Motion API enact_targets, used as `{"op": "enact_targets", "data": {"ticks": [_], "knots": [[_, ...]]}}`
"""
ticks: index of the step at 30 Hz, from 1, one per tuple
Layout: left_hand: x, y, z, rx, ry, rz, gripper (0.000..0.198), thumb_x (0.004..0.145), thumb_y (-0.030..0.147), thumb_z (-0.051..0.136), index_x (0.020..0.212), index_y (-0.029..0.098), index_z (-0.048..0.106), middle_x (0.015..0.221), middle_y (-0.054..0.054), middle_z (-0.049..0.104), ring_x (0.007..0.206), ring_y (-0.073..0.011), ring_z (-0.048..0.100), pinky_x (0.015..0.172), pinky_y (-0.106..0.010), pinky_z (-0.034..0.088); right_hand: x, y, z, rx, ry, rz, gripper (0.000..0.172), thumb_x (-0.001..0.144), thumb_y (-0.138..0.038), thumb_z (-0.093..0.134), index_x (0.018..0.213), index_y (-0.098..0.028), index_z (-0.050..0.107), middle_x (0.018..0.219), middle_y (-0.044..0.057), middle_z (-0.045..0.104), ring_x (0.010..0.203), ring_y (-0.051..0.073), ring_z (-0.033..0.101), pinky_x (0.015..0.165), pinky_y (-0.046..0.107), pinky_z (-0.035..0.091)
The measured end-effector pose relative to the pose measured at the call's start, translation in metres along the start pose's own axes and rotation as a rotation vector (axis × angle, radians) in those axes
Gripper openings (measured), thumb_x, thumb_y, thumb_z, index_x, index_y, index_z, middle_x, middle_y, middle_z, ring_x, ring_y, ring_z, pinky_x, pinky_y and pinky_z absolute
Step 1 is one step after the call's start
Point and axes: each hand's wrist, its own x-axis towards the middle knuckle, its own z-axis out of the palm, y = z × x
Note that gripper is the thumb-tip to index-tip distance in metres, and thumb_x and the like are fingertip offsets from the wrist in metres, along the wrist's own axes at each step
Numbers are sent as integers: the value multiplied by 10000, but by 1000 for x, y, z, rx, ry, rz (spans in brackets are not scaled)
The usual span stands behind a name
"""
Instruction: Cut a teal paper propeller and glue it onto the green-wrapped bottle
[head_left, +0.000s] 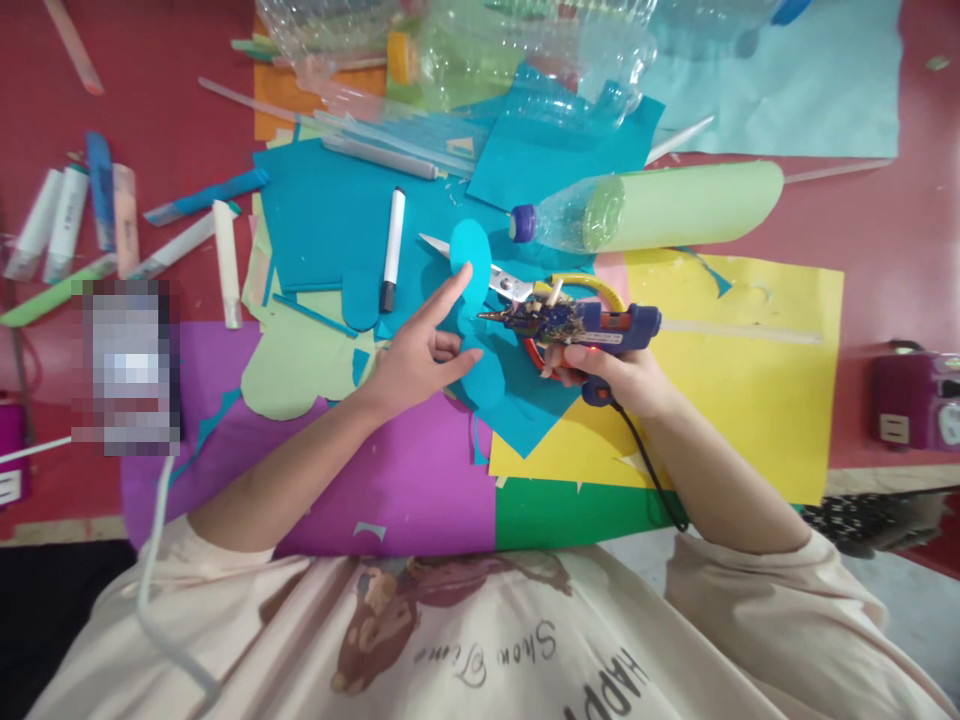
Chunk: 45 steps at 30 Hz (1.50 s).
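My right hand (pixel 619 375) is wrapped round a blue hot glue gun (pixel 615 328), its red light lit and a clear glue stick (pixel 742 330) poking from the back. The gun's dirty nozzle points left, at the narrow middle of a light-blue paper cutout (pixel 471 250) with rounded lobes. My left hand (pixel 424 350) has index finger and thumb spread, their tips on the upper and lower lobes; its other fingers curl inward. Scissors (pixel 514 283) with red and yellow handles lie partly hidden under the cutout and glue gun.
A bottle (pixel 675 210) wrapped in light-green paper lies beyond the gun. Clear plastic bottles (pixel 525 50) fill the back. A marker (pixel 392 250) and several more at left surround coloured sheets. A blurred phone-like object (pixel 131 370) lies left; the gun's black cord (pixel 649 465) trails toward me.
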Motion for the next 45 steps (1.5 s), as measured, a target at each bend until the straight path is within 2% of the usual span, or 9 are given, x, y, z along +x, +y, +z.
{"op": "enact_targets", "data": {"ticks": [7, 17, 28, 31, 40, 45], "knots": [[0, -3, 1, -74, -9, -14, 826, 875, 475, 610, 1554, 213, 219, 1050, -135, 667, 549, -64, 367, 489, -206, 367, 0, 2, 2, 21, 23, -13, 365, 649, -548, 752, 652, -201, 641, 600, 14, 645, 467, 117, 517, 448, 278, 458], [1, -2, 2, -54, -16, -13, 818, 872, 427, 626, 1547, 180, 235, 1105, -157, 673, 542, -57, 406, 479, -194, 368, 0, 2, 3, 2, 19, 1, 259, 644, -413, 763, 645, -194, 625, 596, 0, 609, 504, 113, 526, 478, 262, 465], [0, -3, 2, -73, -25, -14, 808, 848, 361, 638, 1545, 225, 252, 1159, -147, 657, 550, -52, 397, 469, -180, 375, 2, 5, 2, -59, 3, -53, 352, 689, -541, 738, 626, -214, 626, 603, 14, 615, 494, 120, 519, 472, 282, 461], [0, -3, 2, -69, -18, -8, 804, 849, 372, 635, 1544, 235, 254, 1160, -145, 657, 559, -57, 403, 470, -182, 380, 2, 4, 3, -59, 15, -36, 351, 690, -544, 732, 624, -219, 615, 598, 11, 615, 487, 119, 512, 462, 279, 456], [0, -2, 1, -78, -22, -38, 862, 865, 462, 616, 1560, 185, 187, 1101, -162, 650, 573, -65, 400, 497, -203, 383, 2, 2, 5, -3, 62, 0, 220, 661, -385, 694, 599, -195, 604, 565, 13, 620, 450, 103, 493, 432, 257, 435], [0, -1, 0, -61, -1, -39, 862, 874, 501, 592, 1561, 178, 183, 1077, -156, 647, 576, -74, 380, 514, -225, 393, 2, 2, 5, -3, 86, 20, 224, 643, -392, 696, 591, -195, 605, 535, 9, 600, 436, 107, 476, 411, 259, 420]]}}
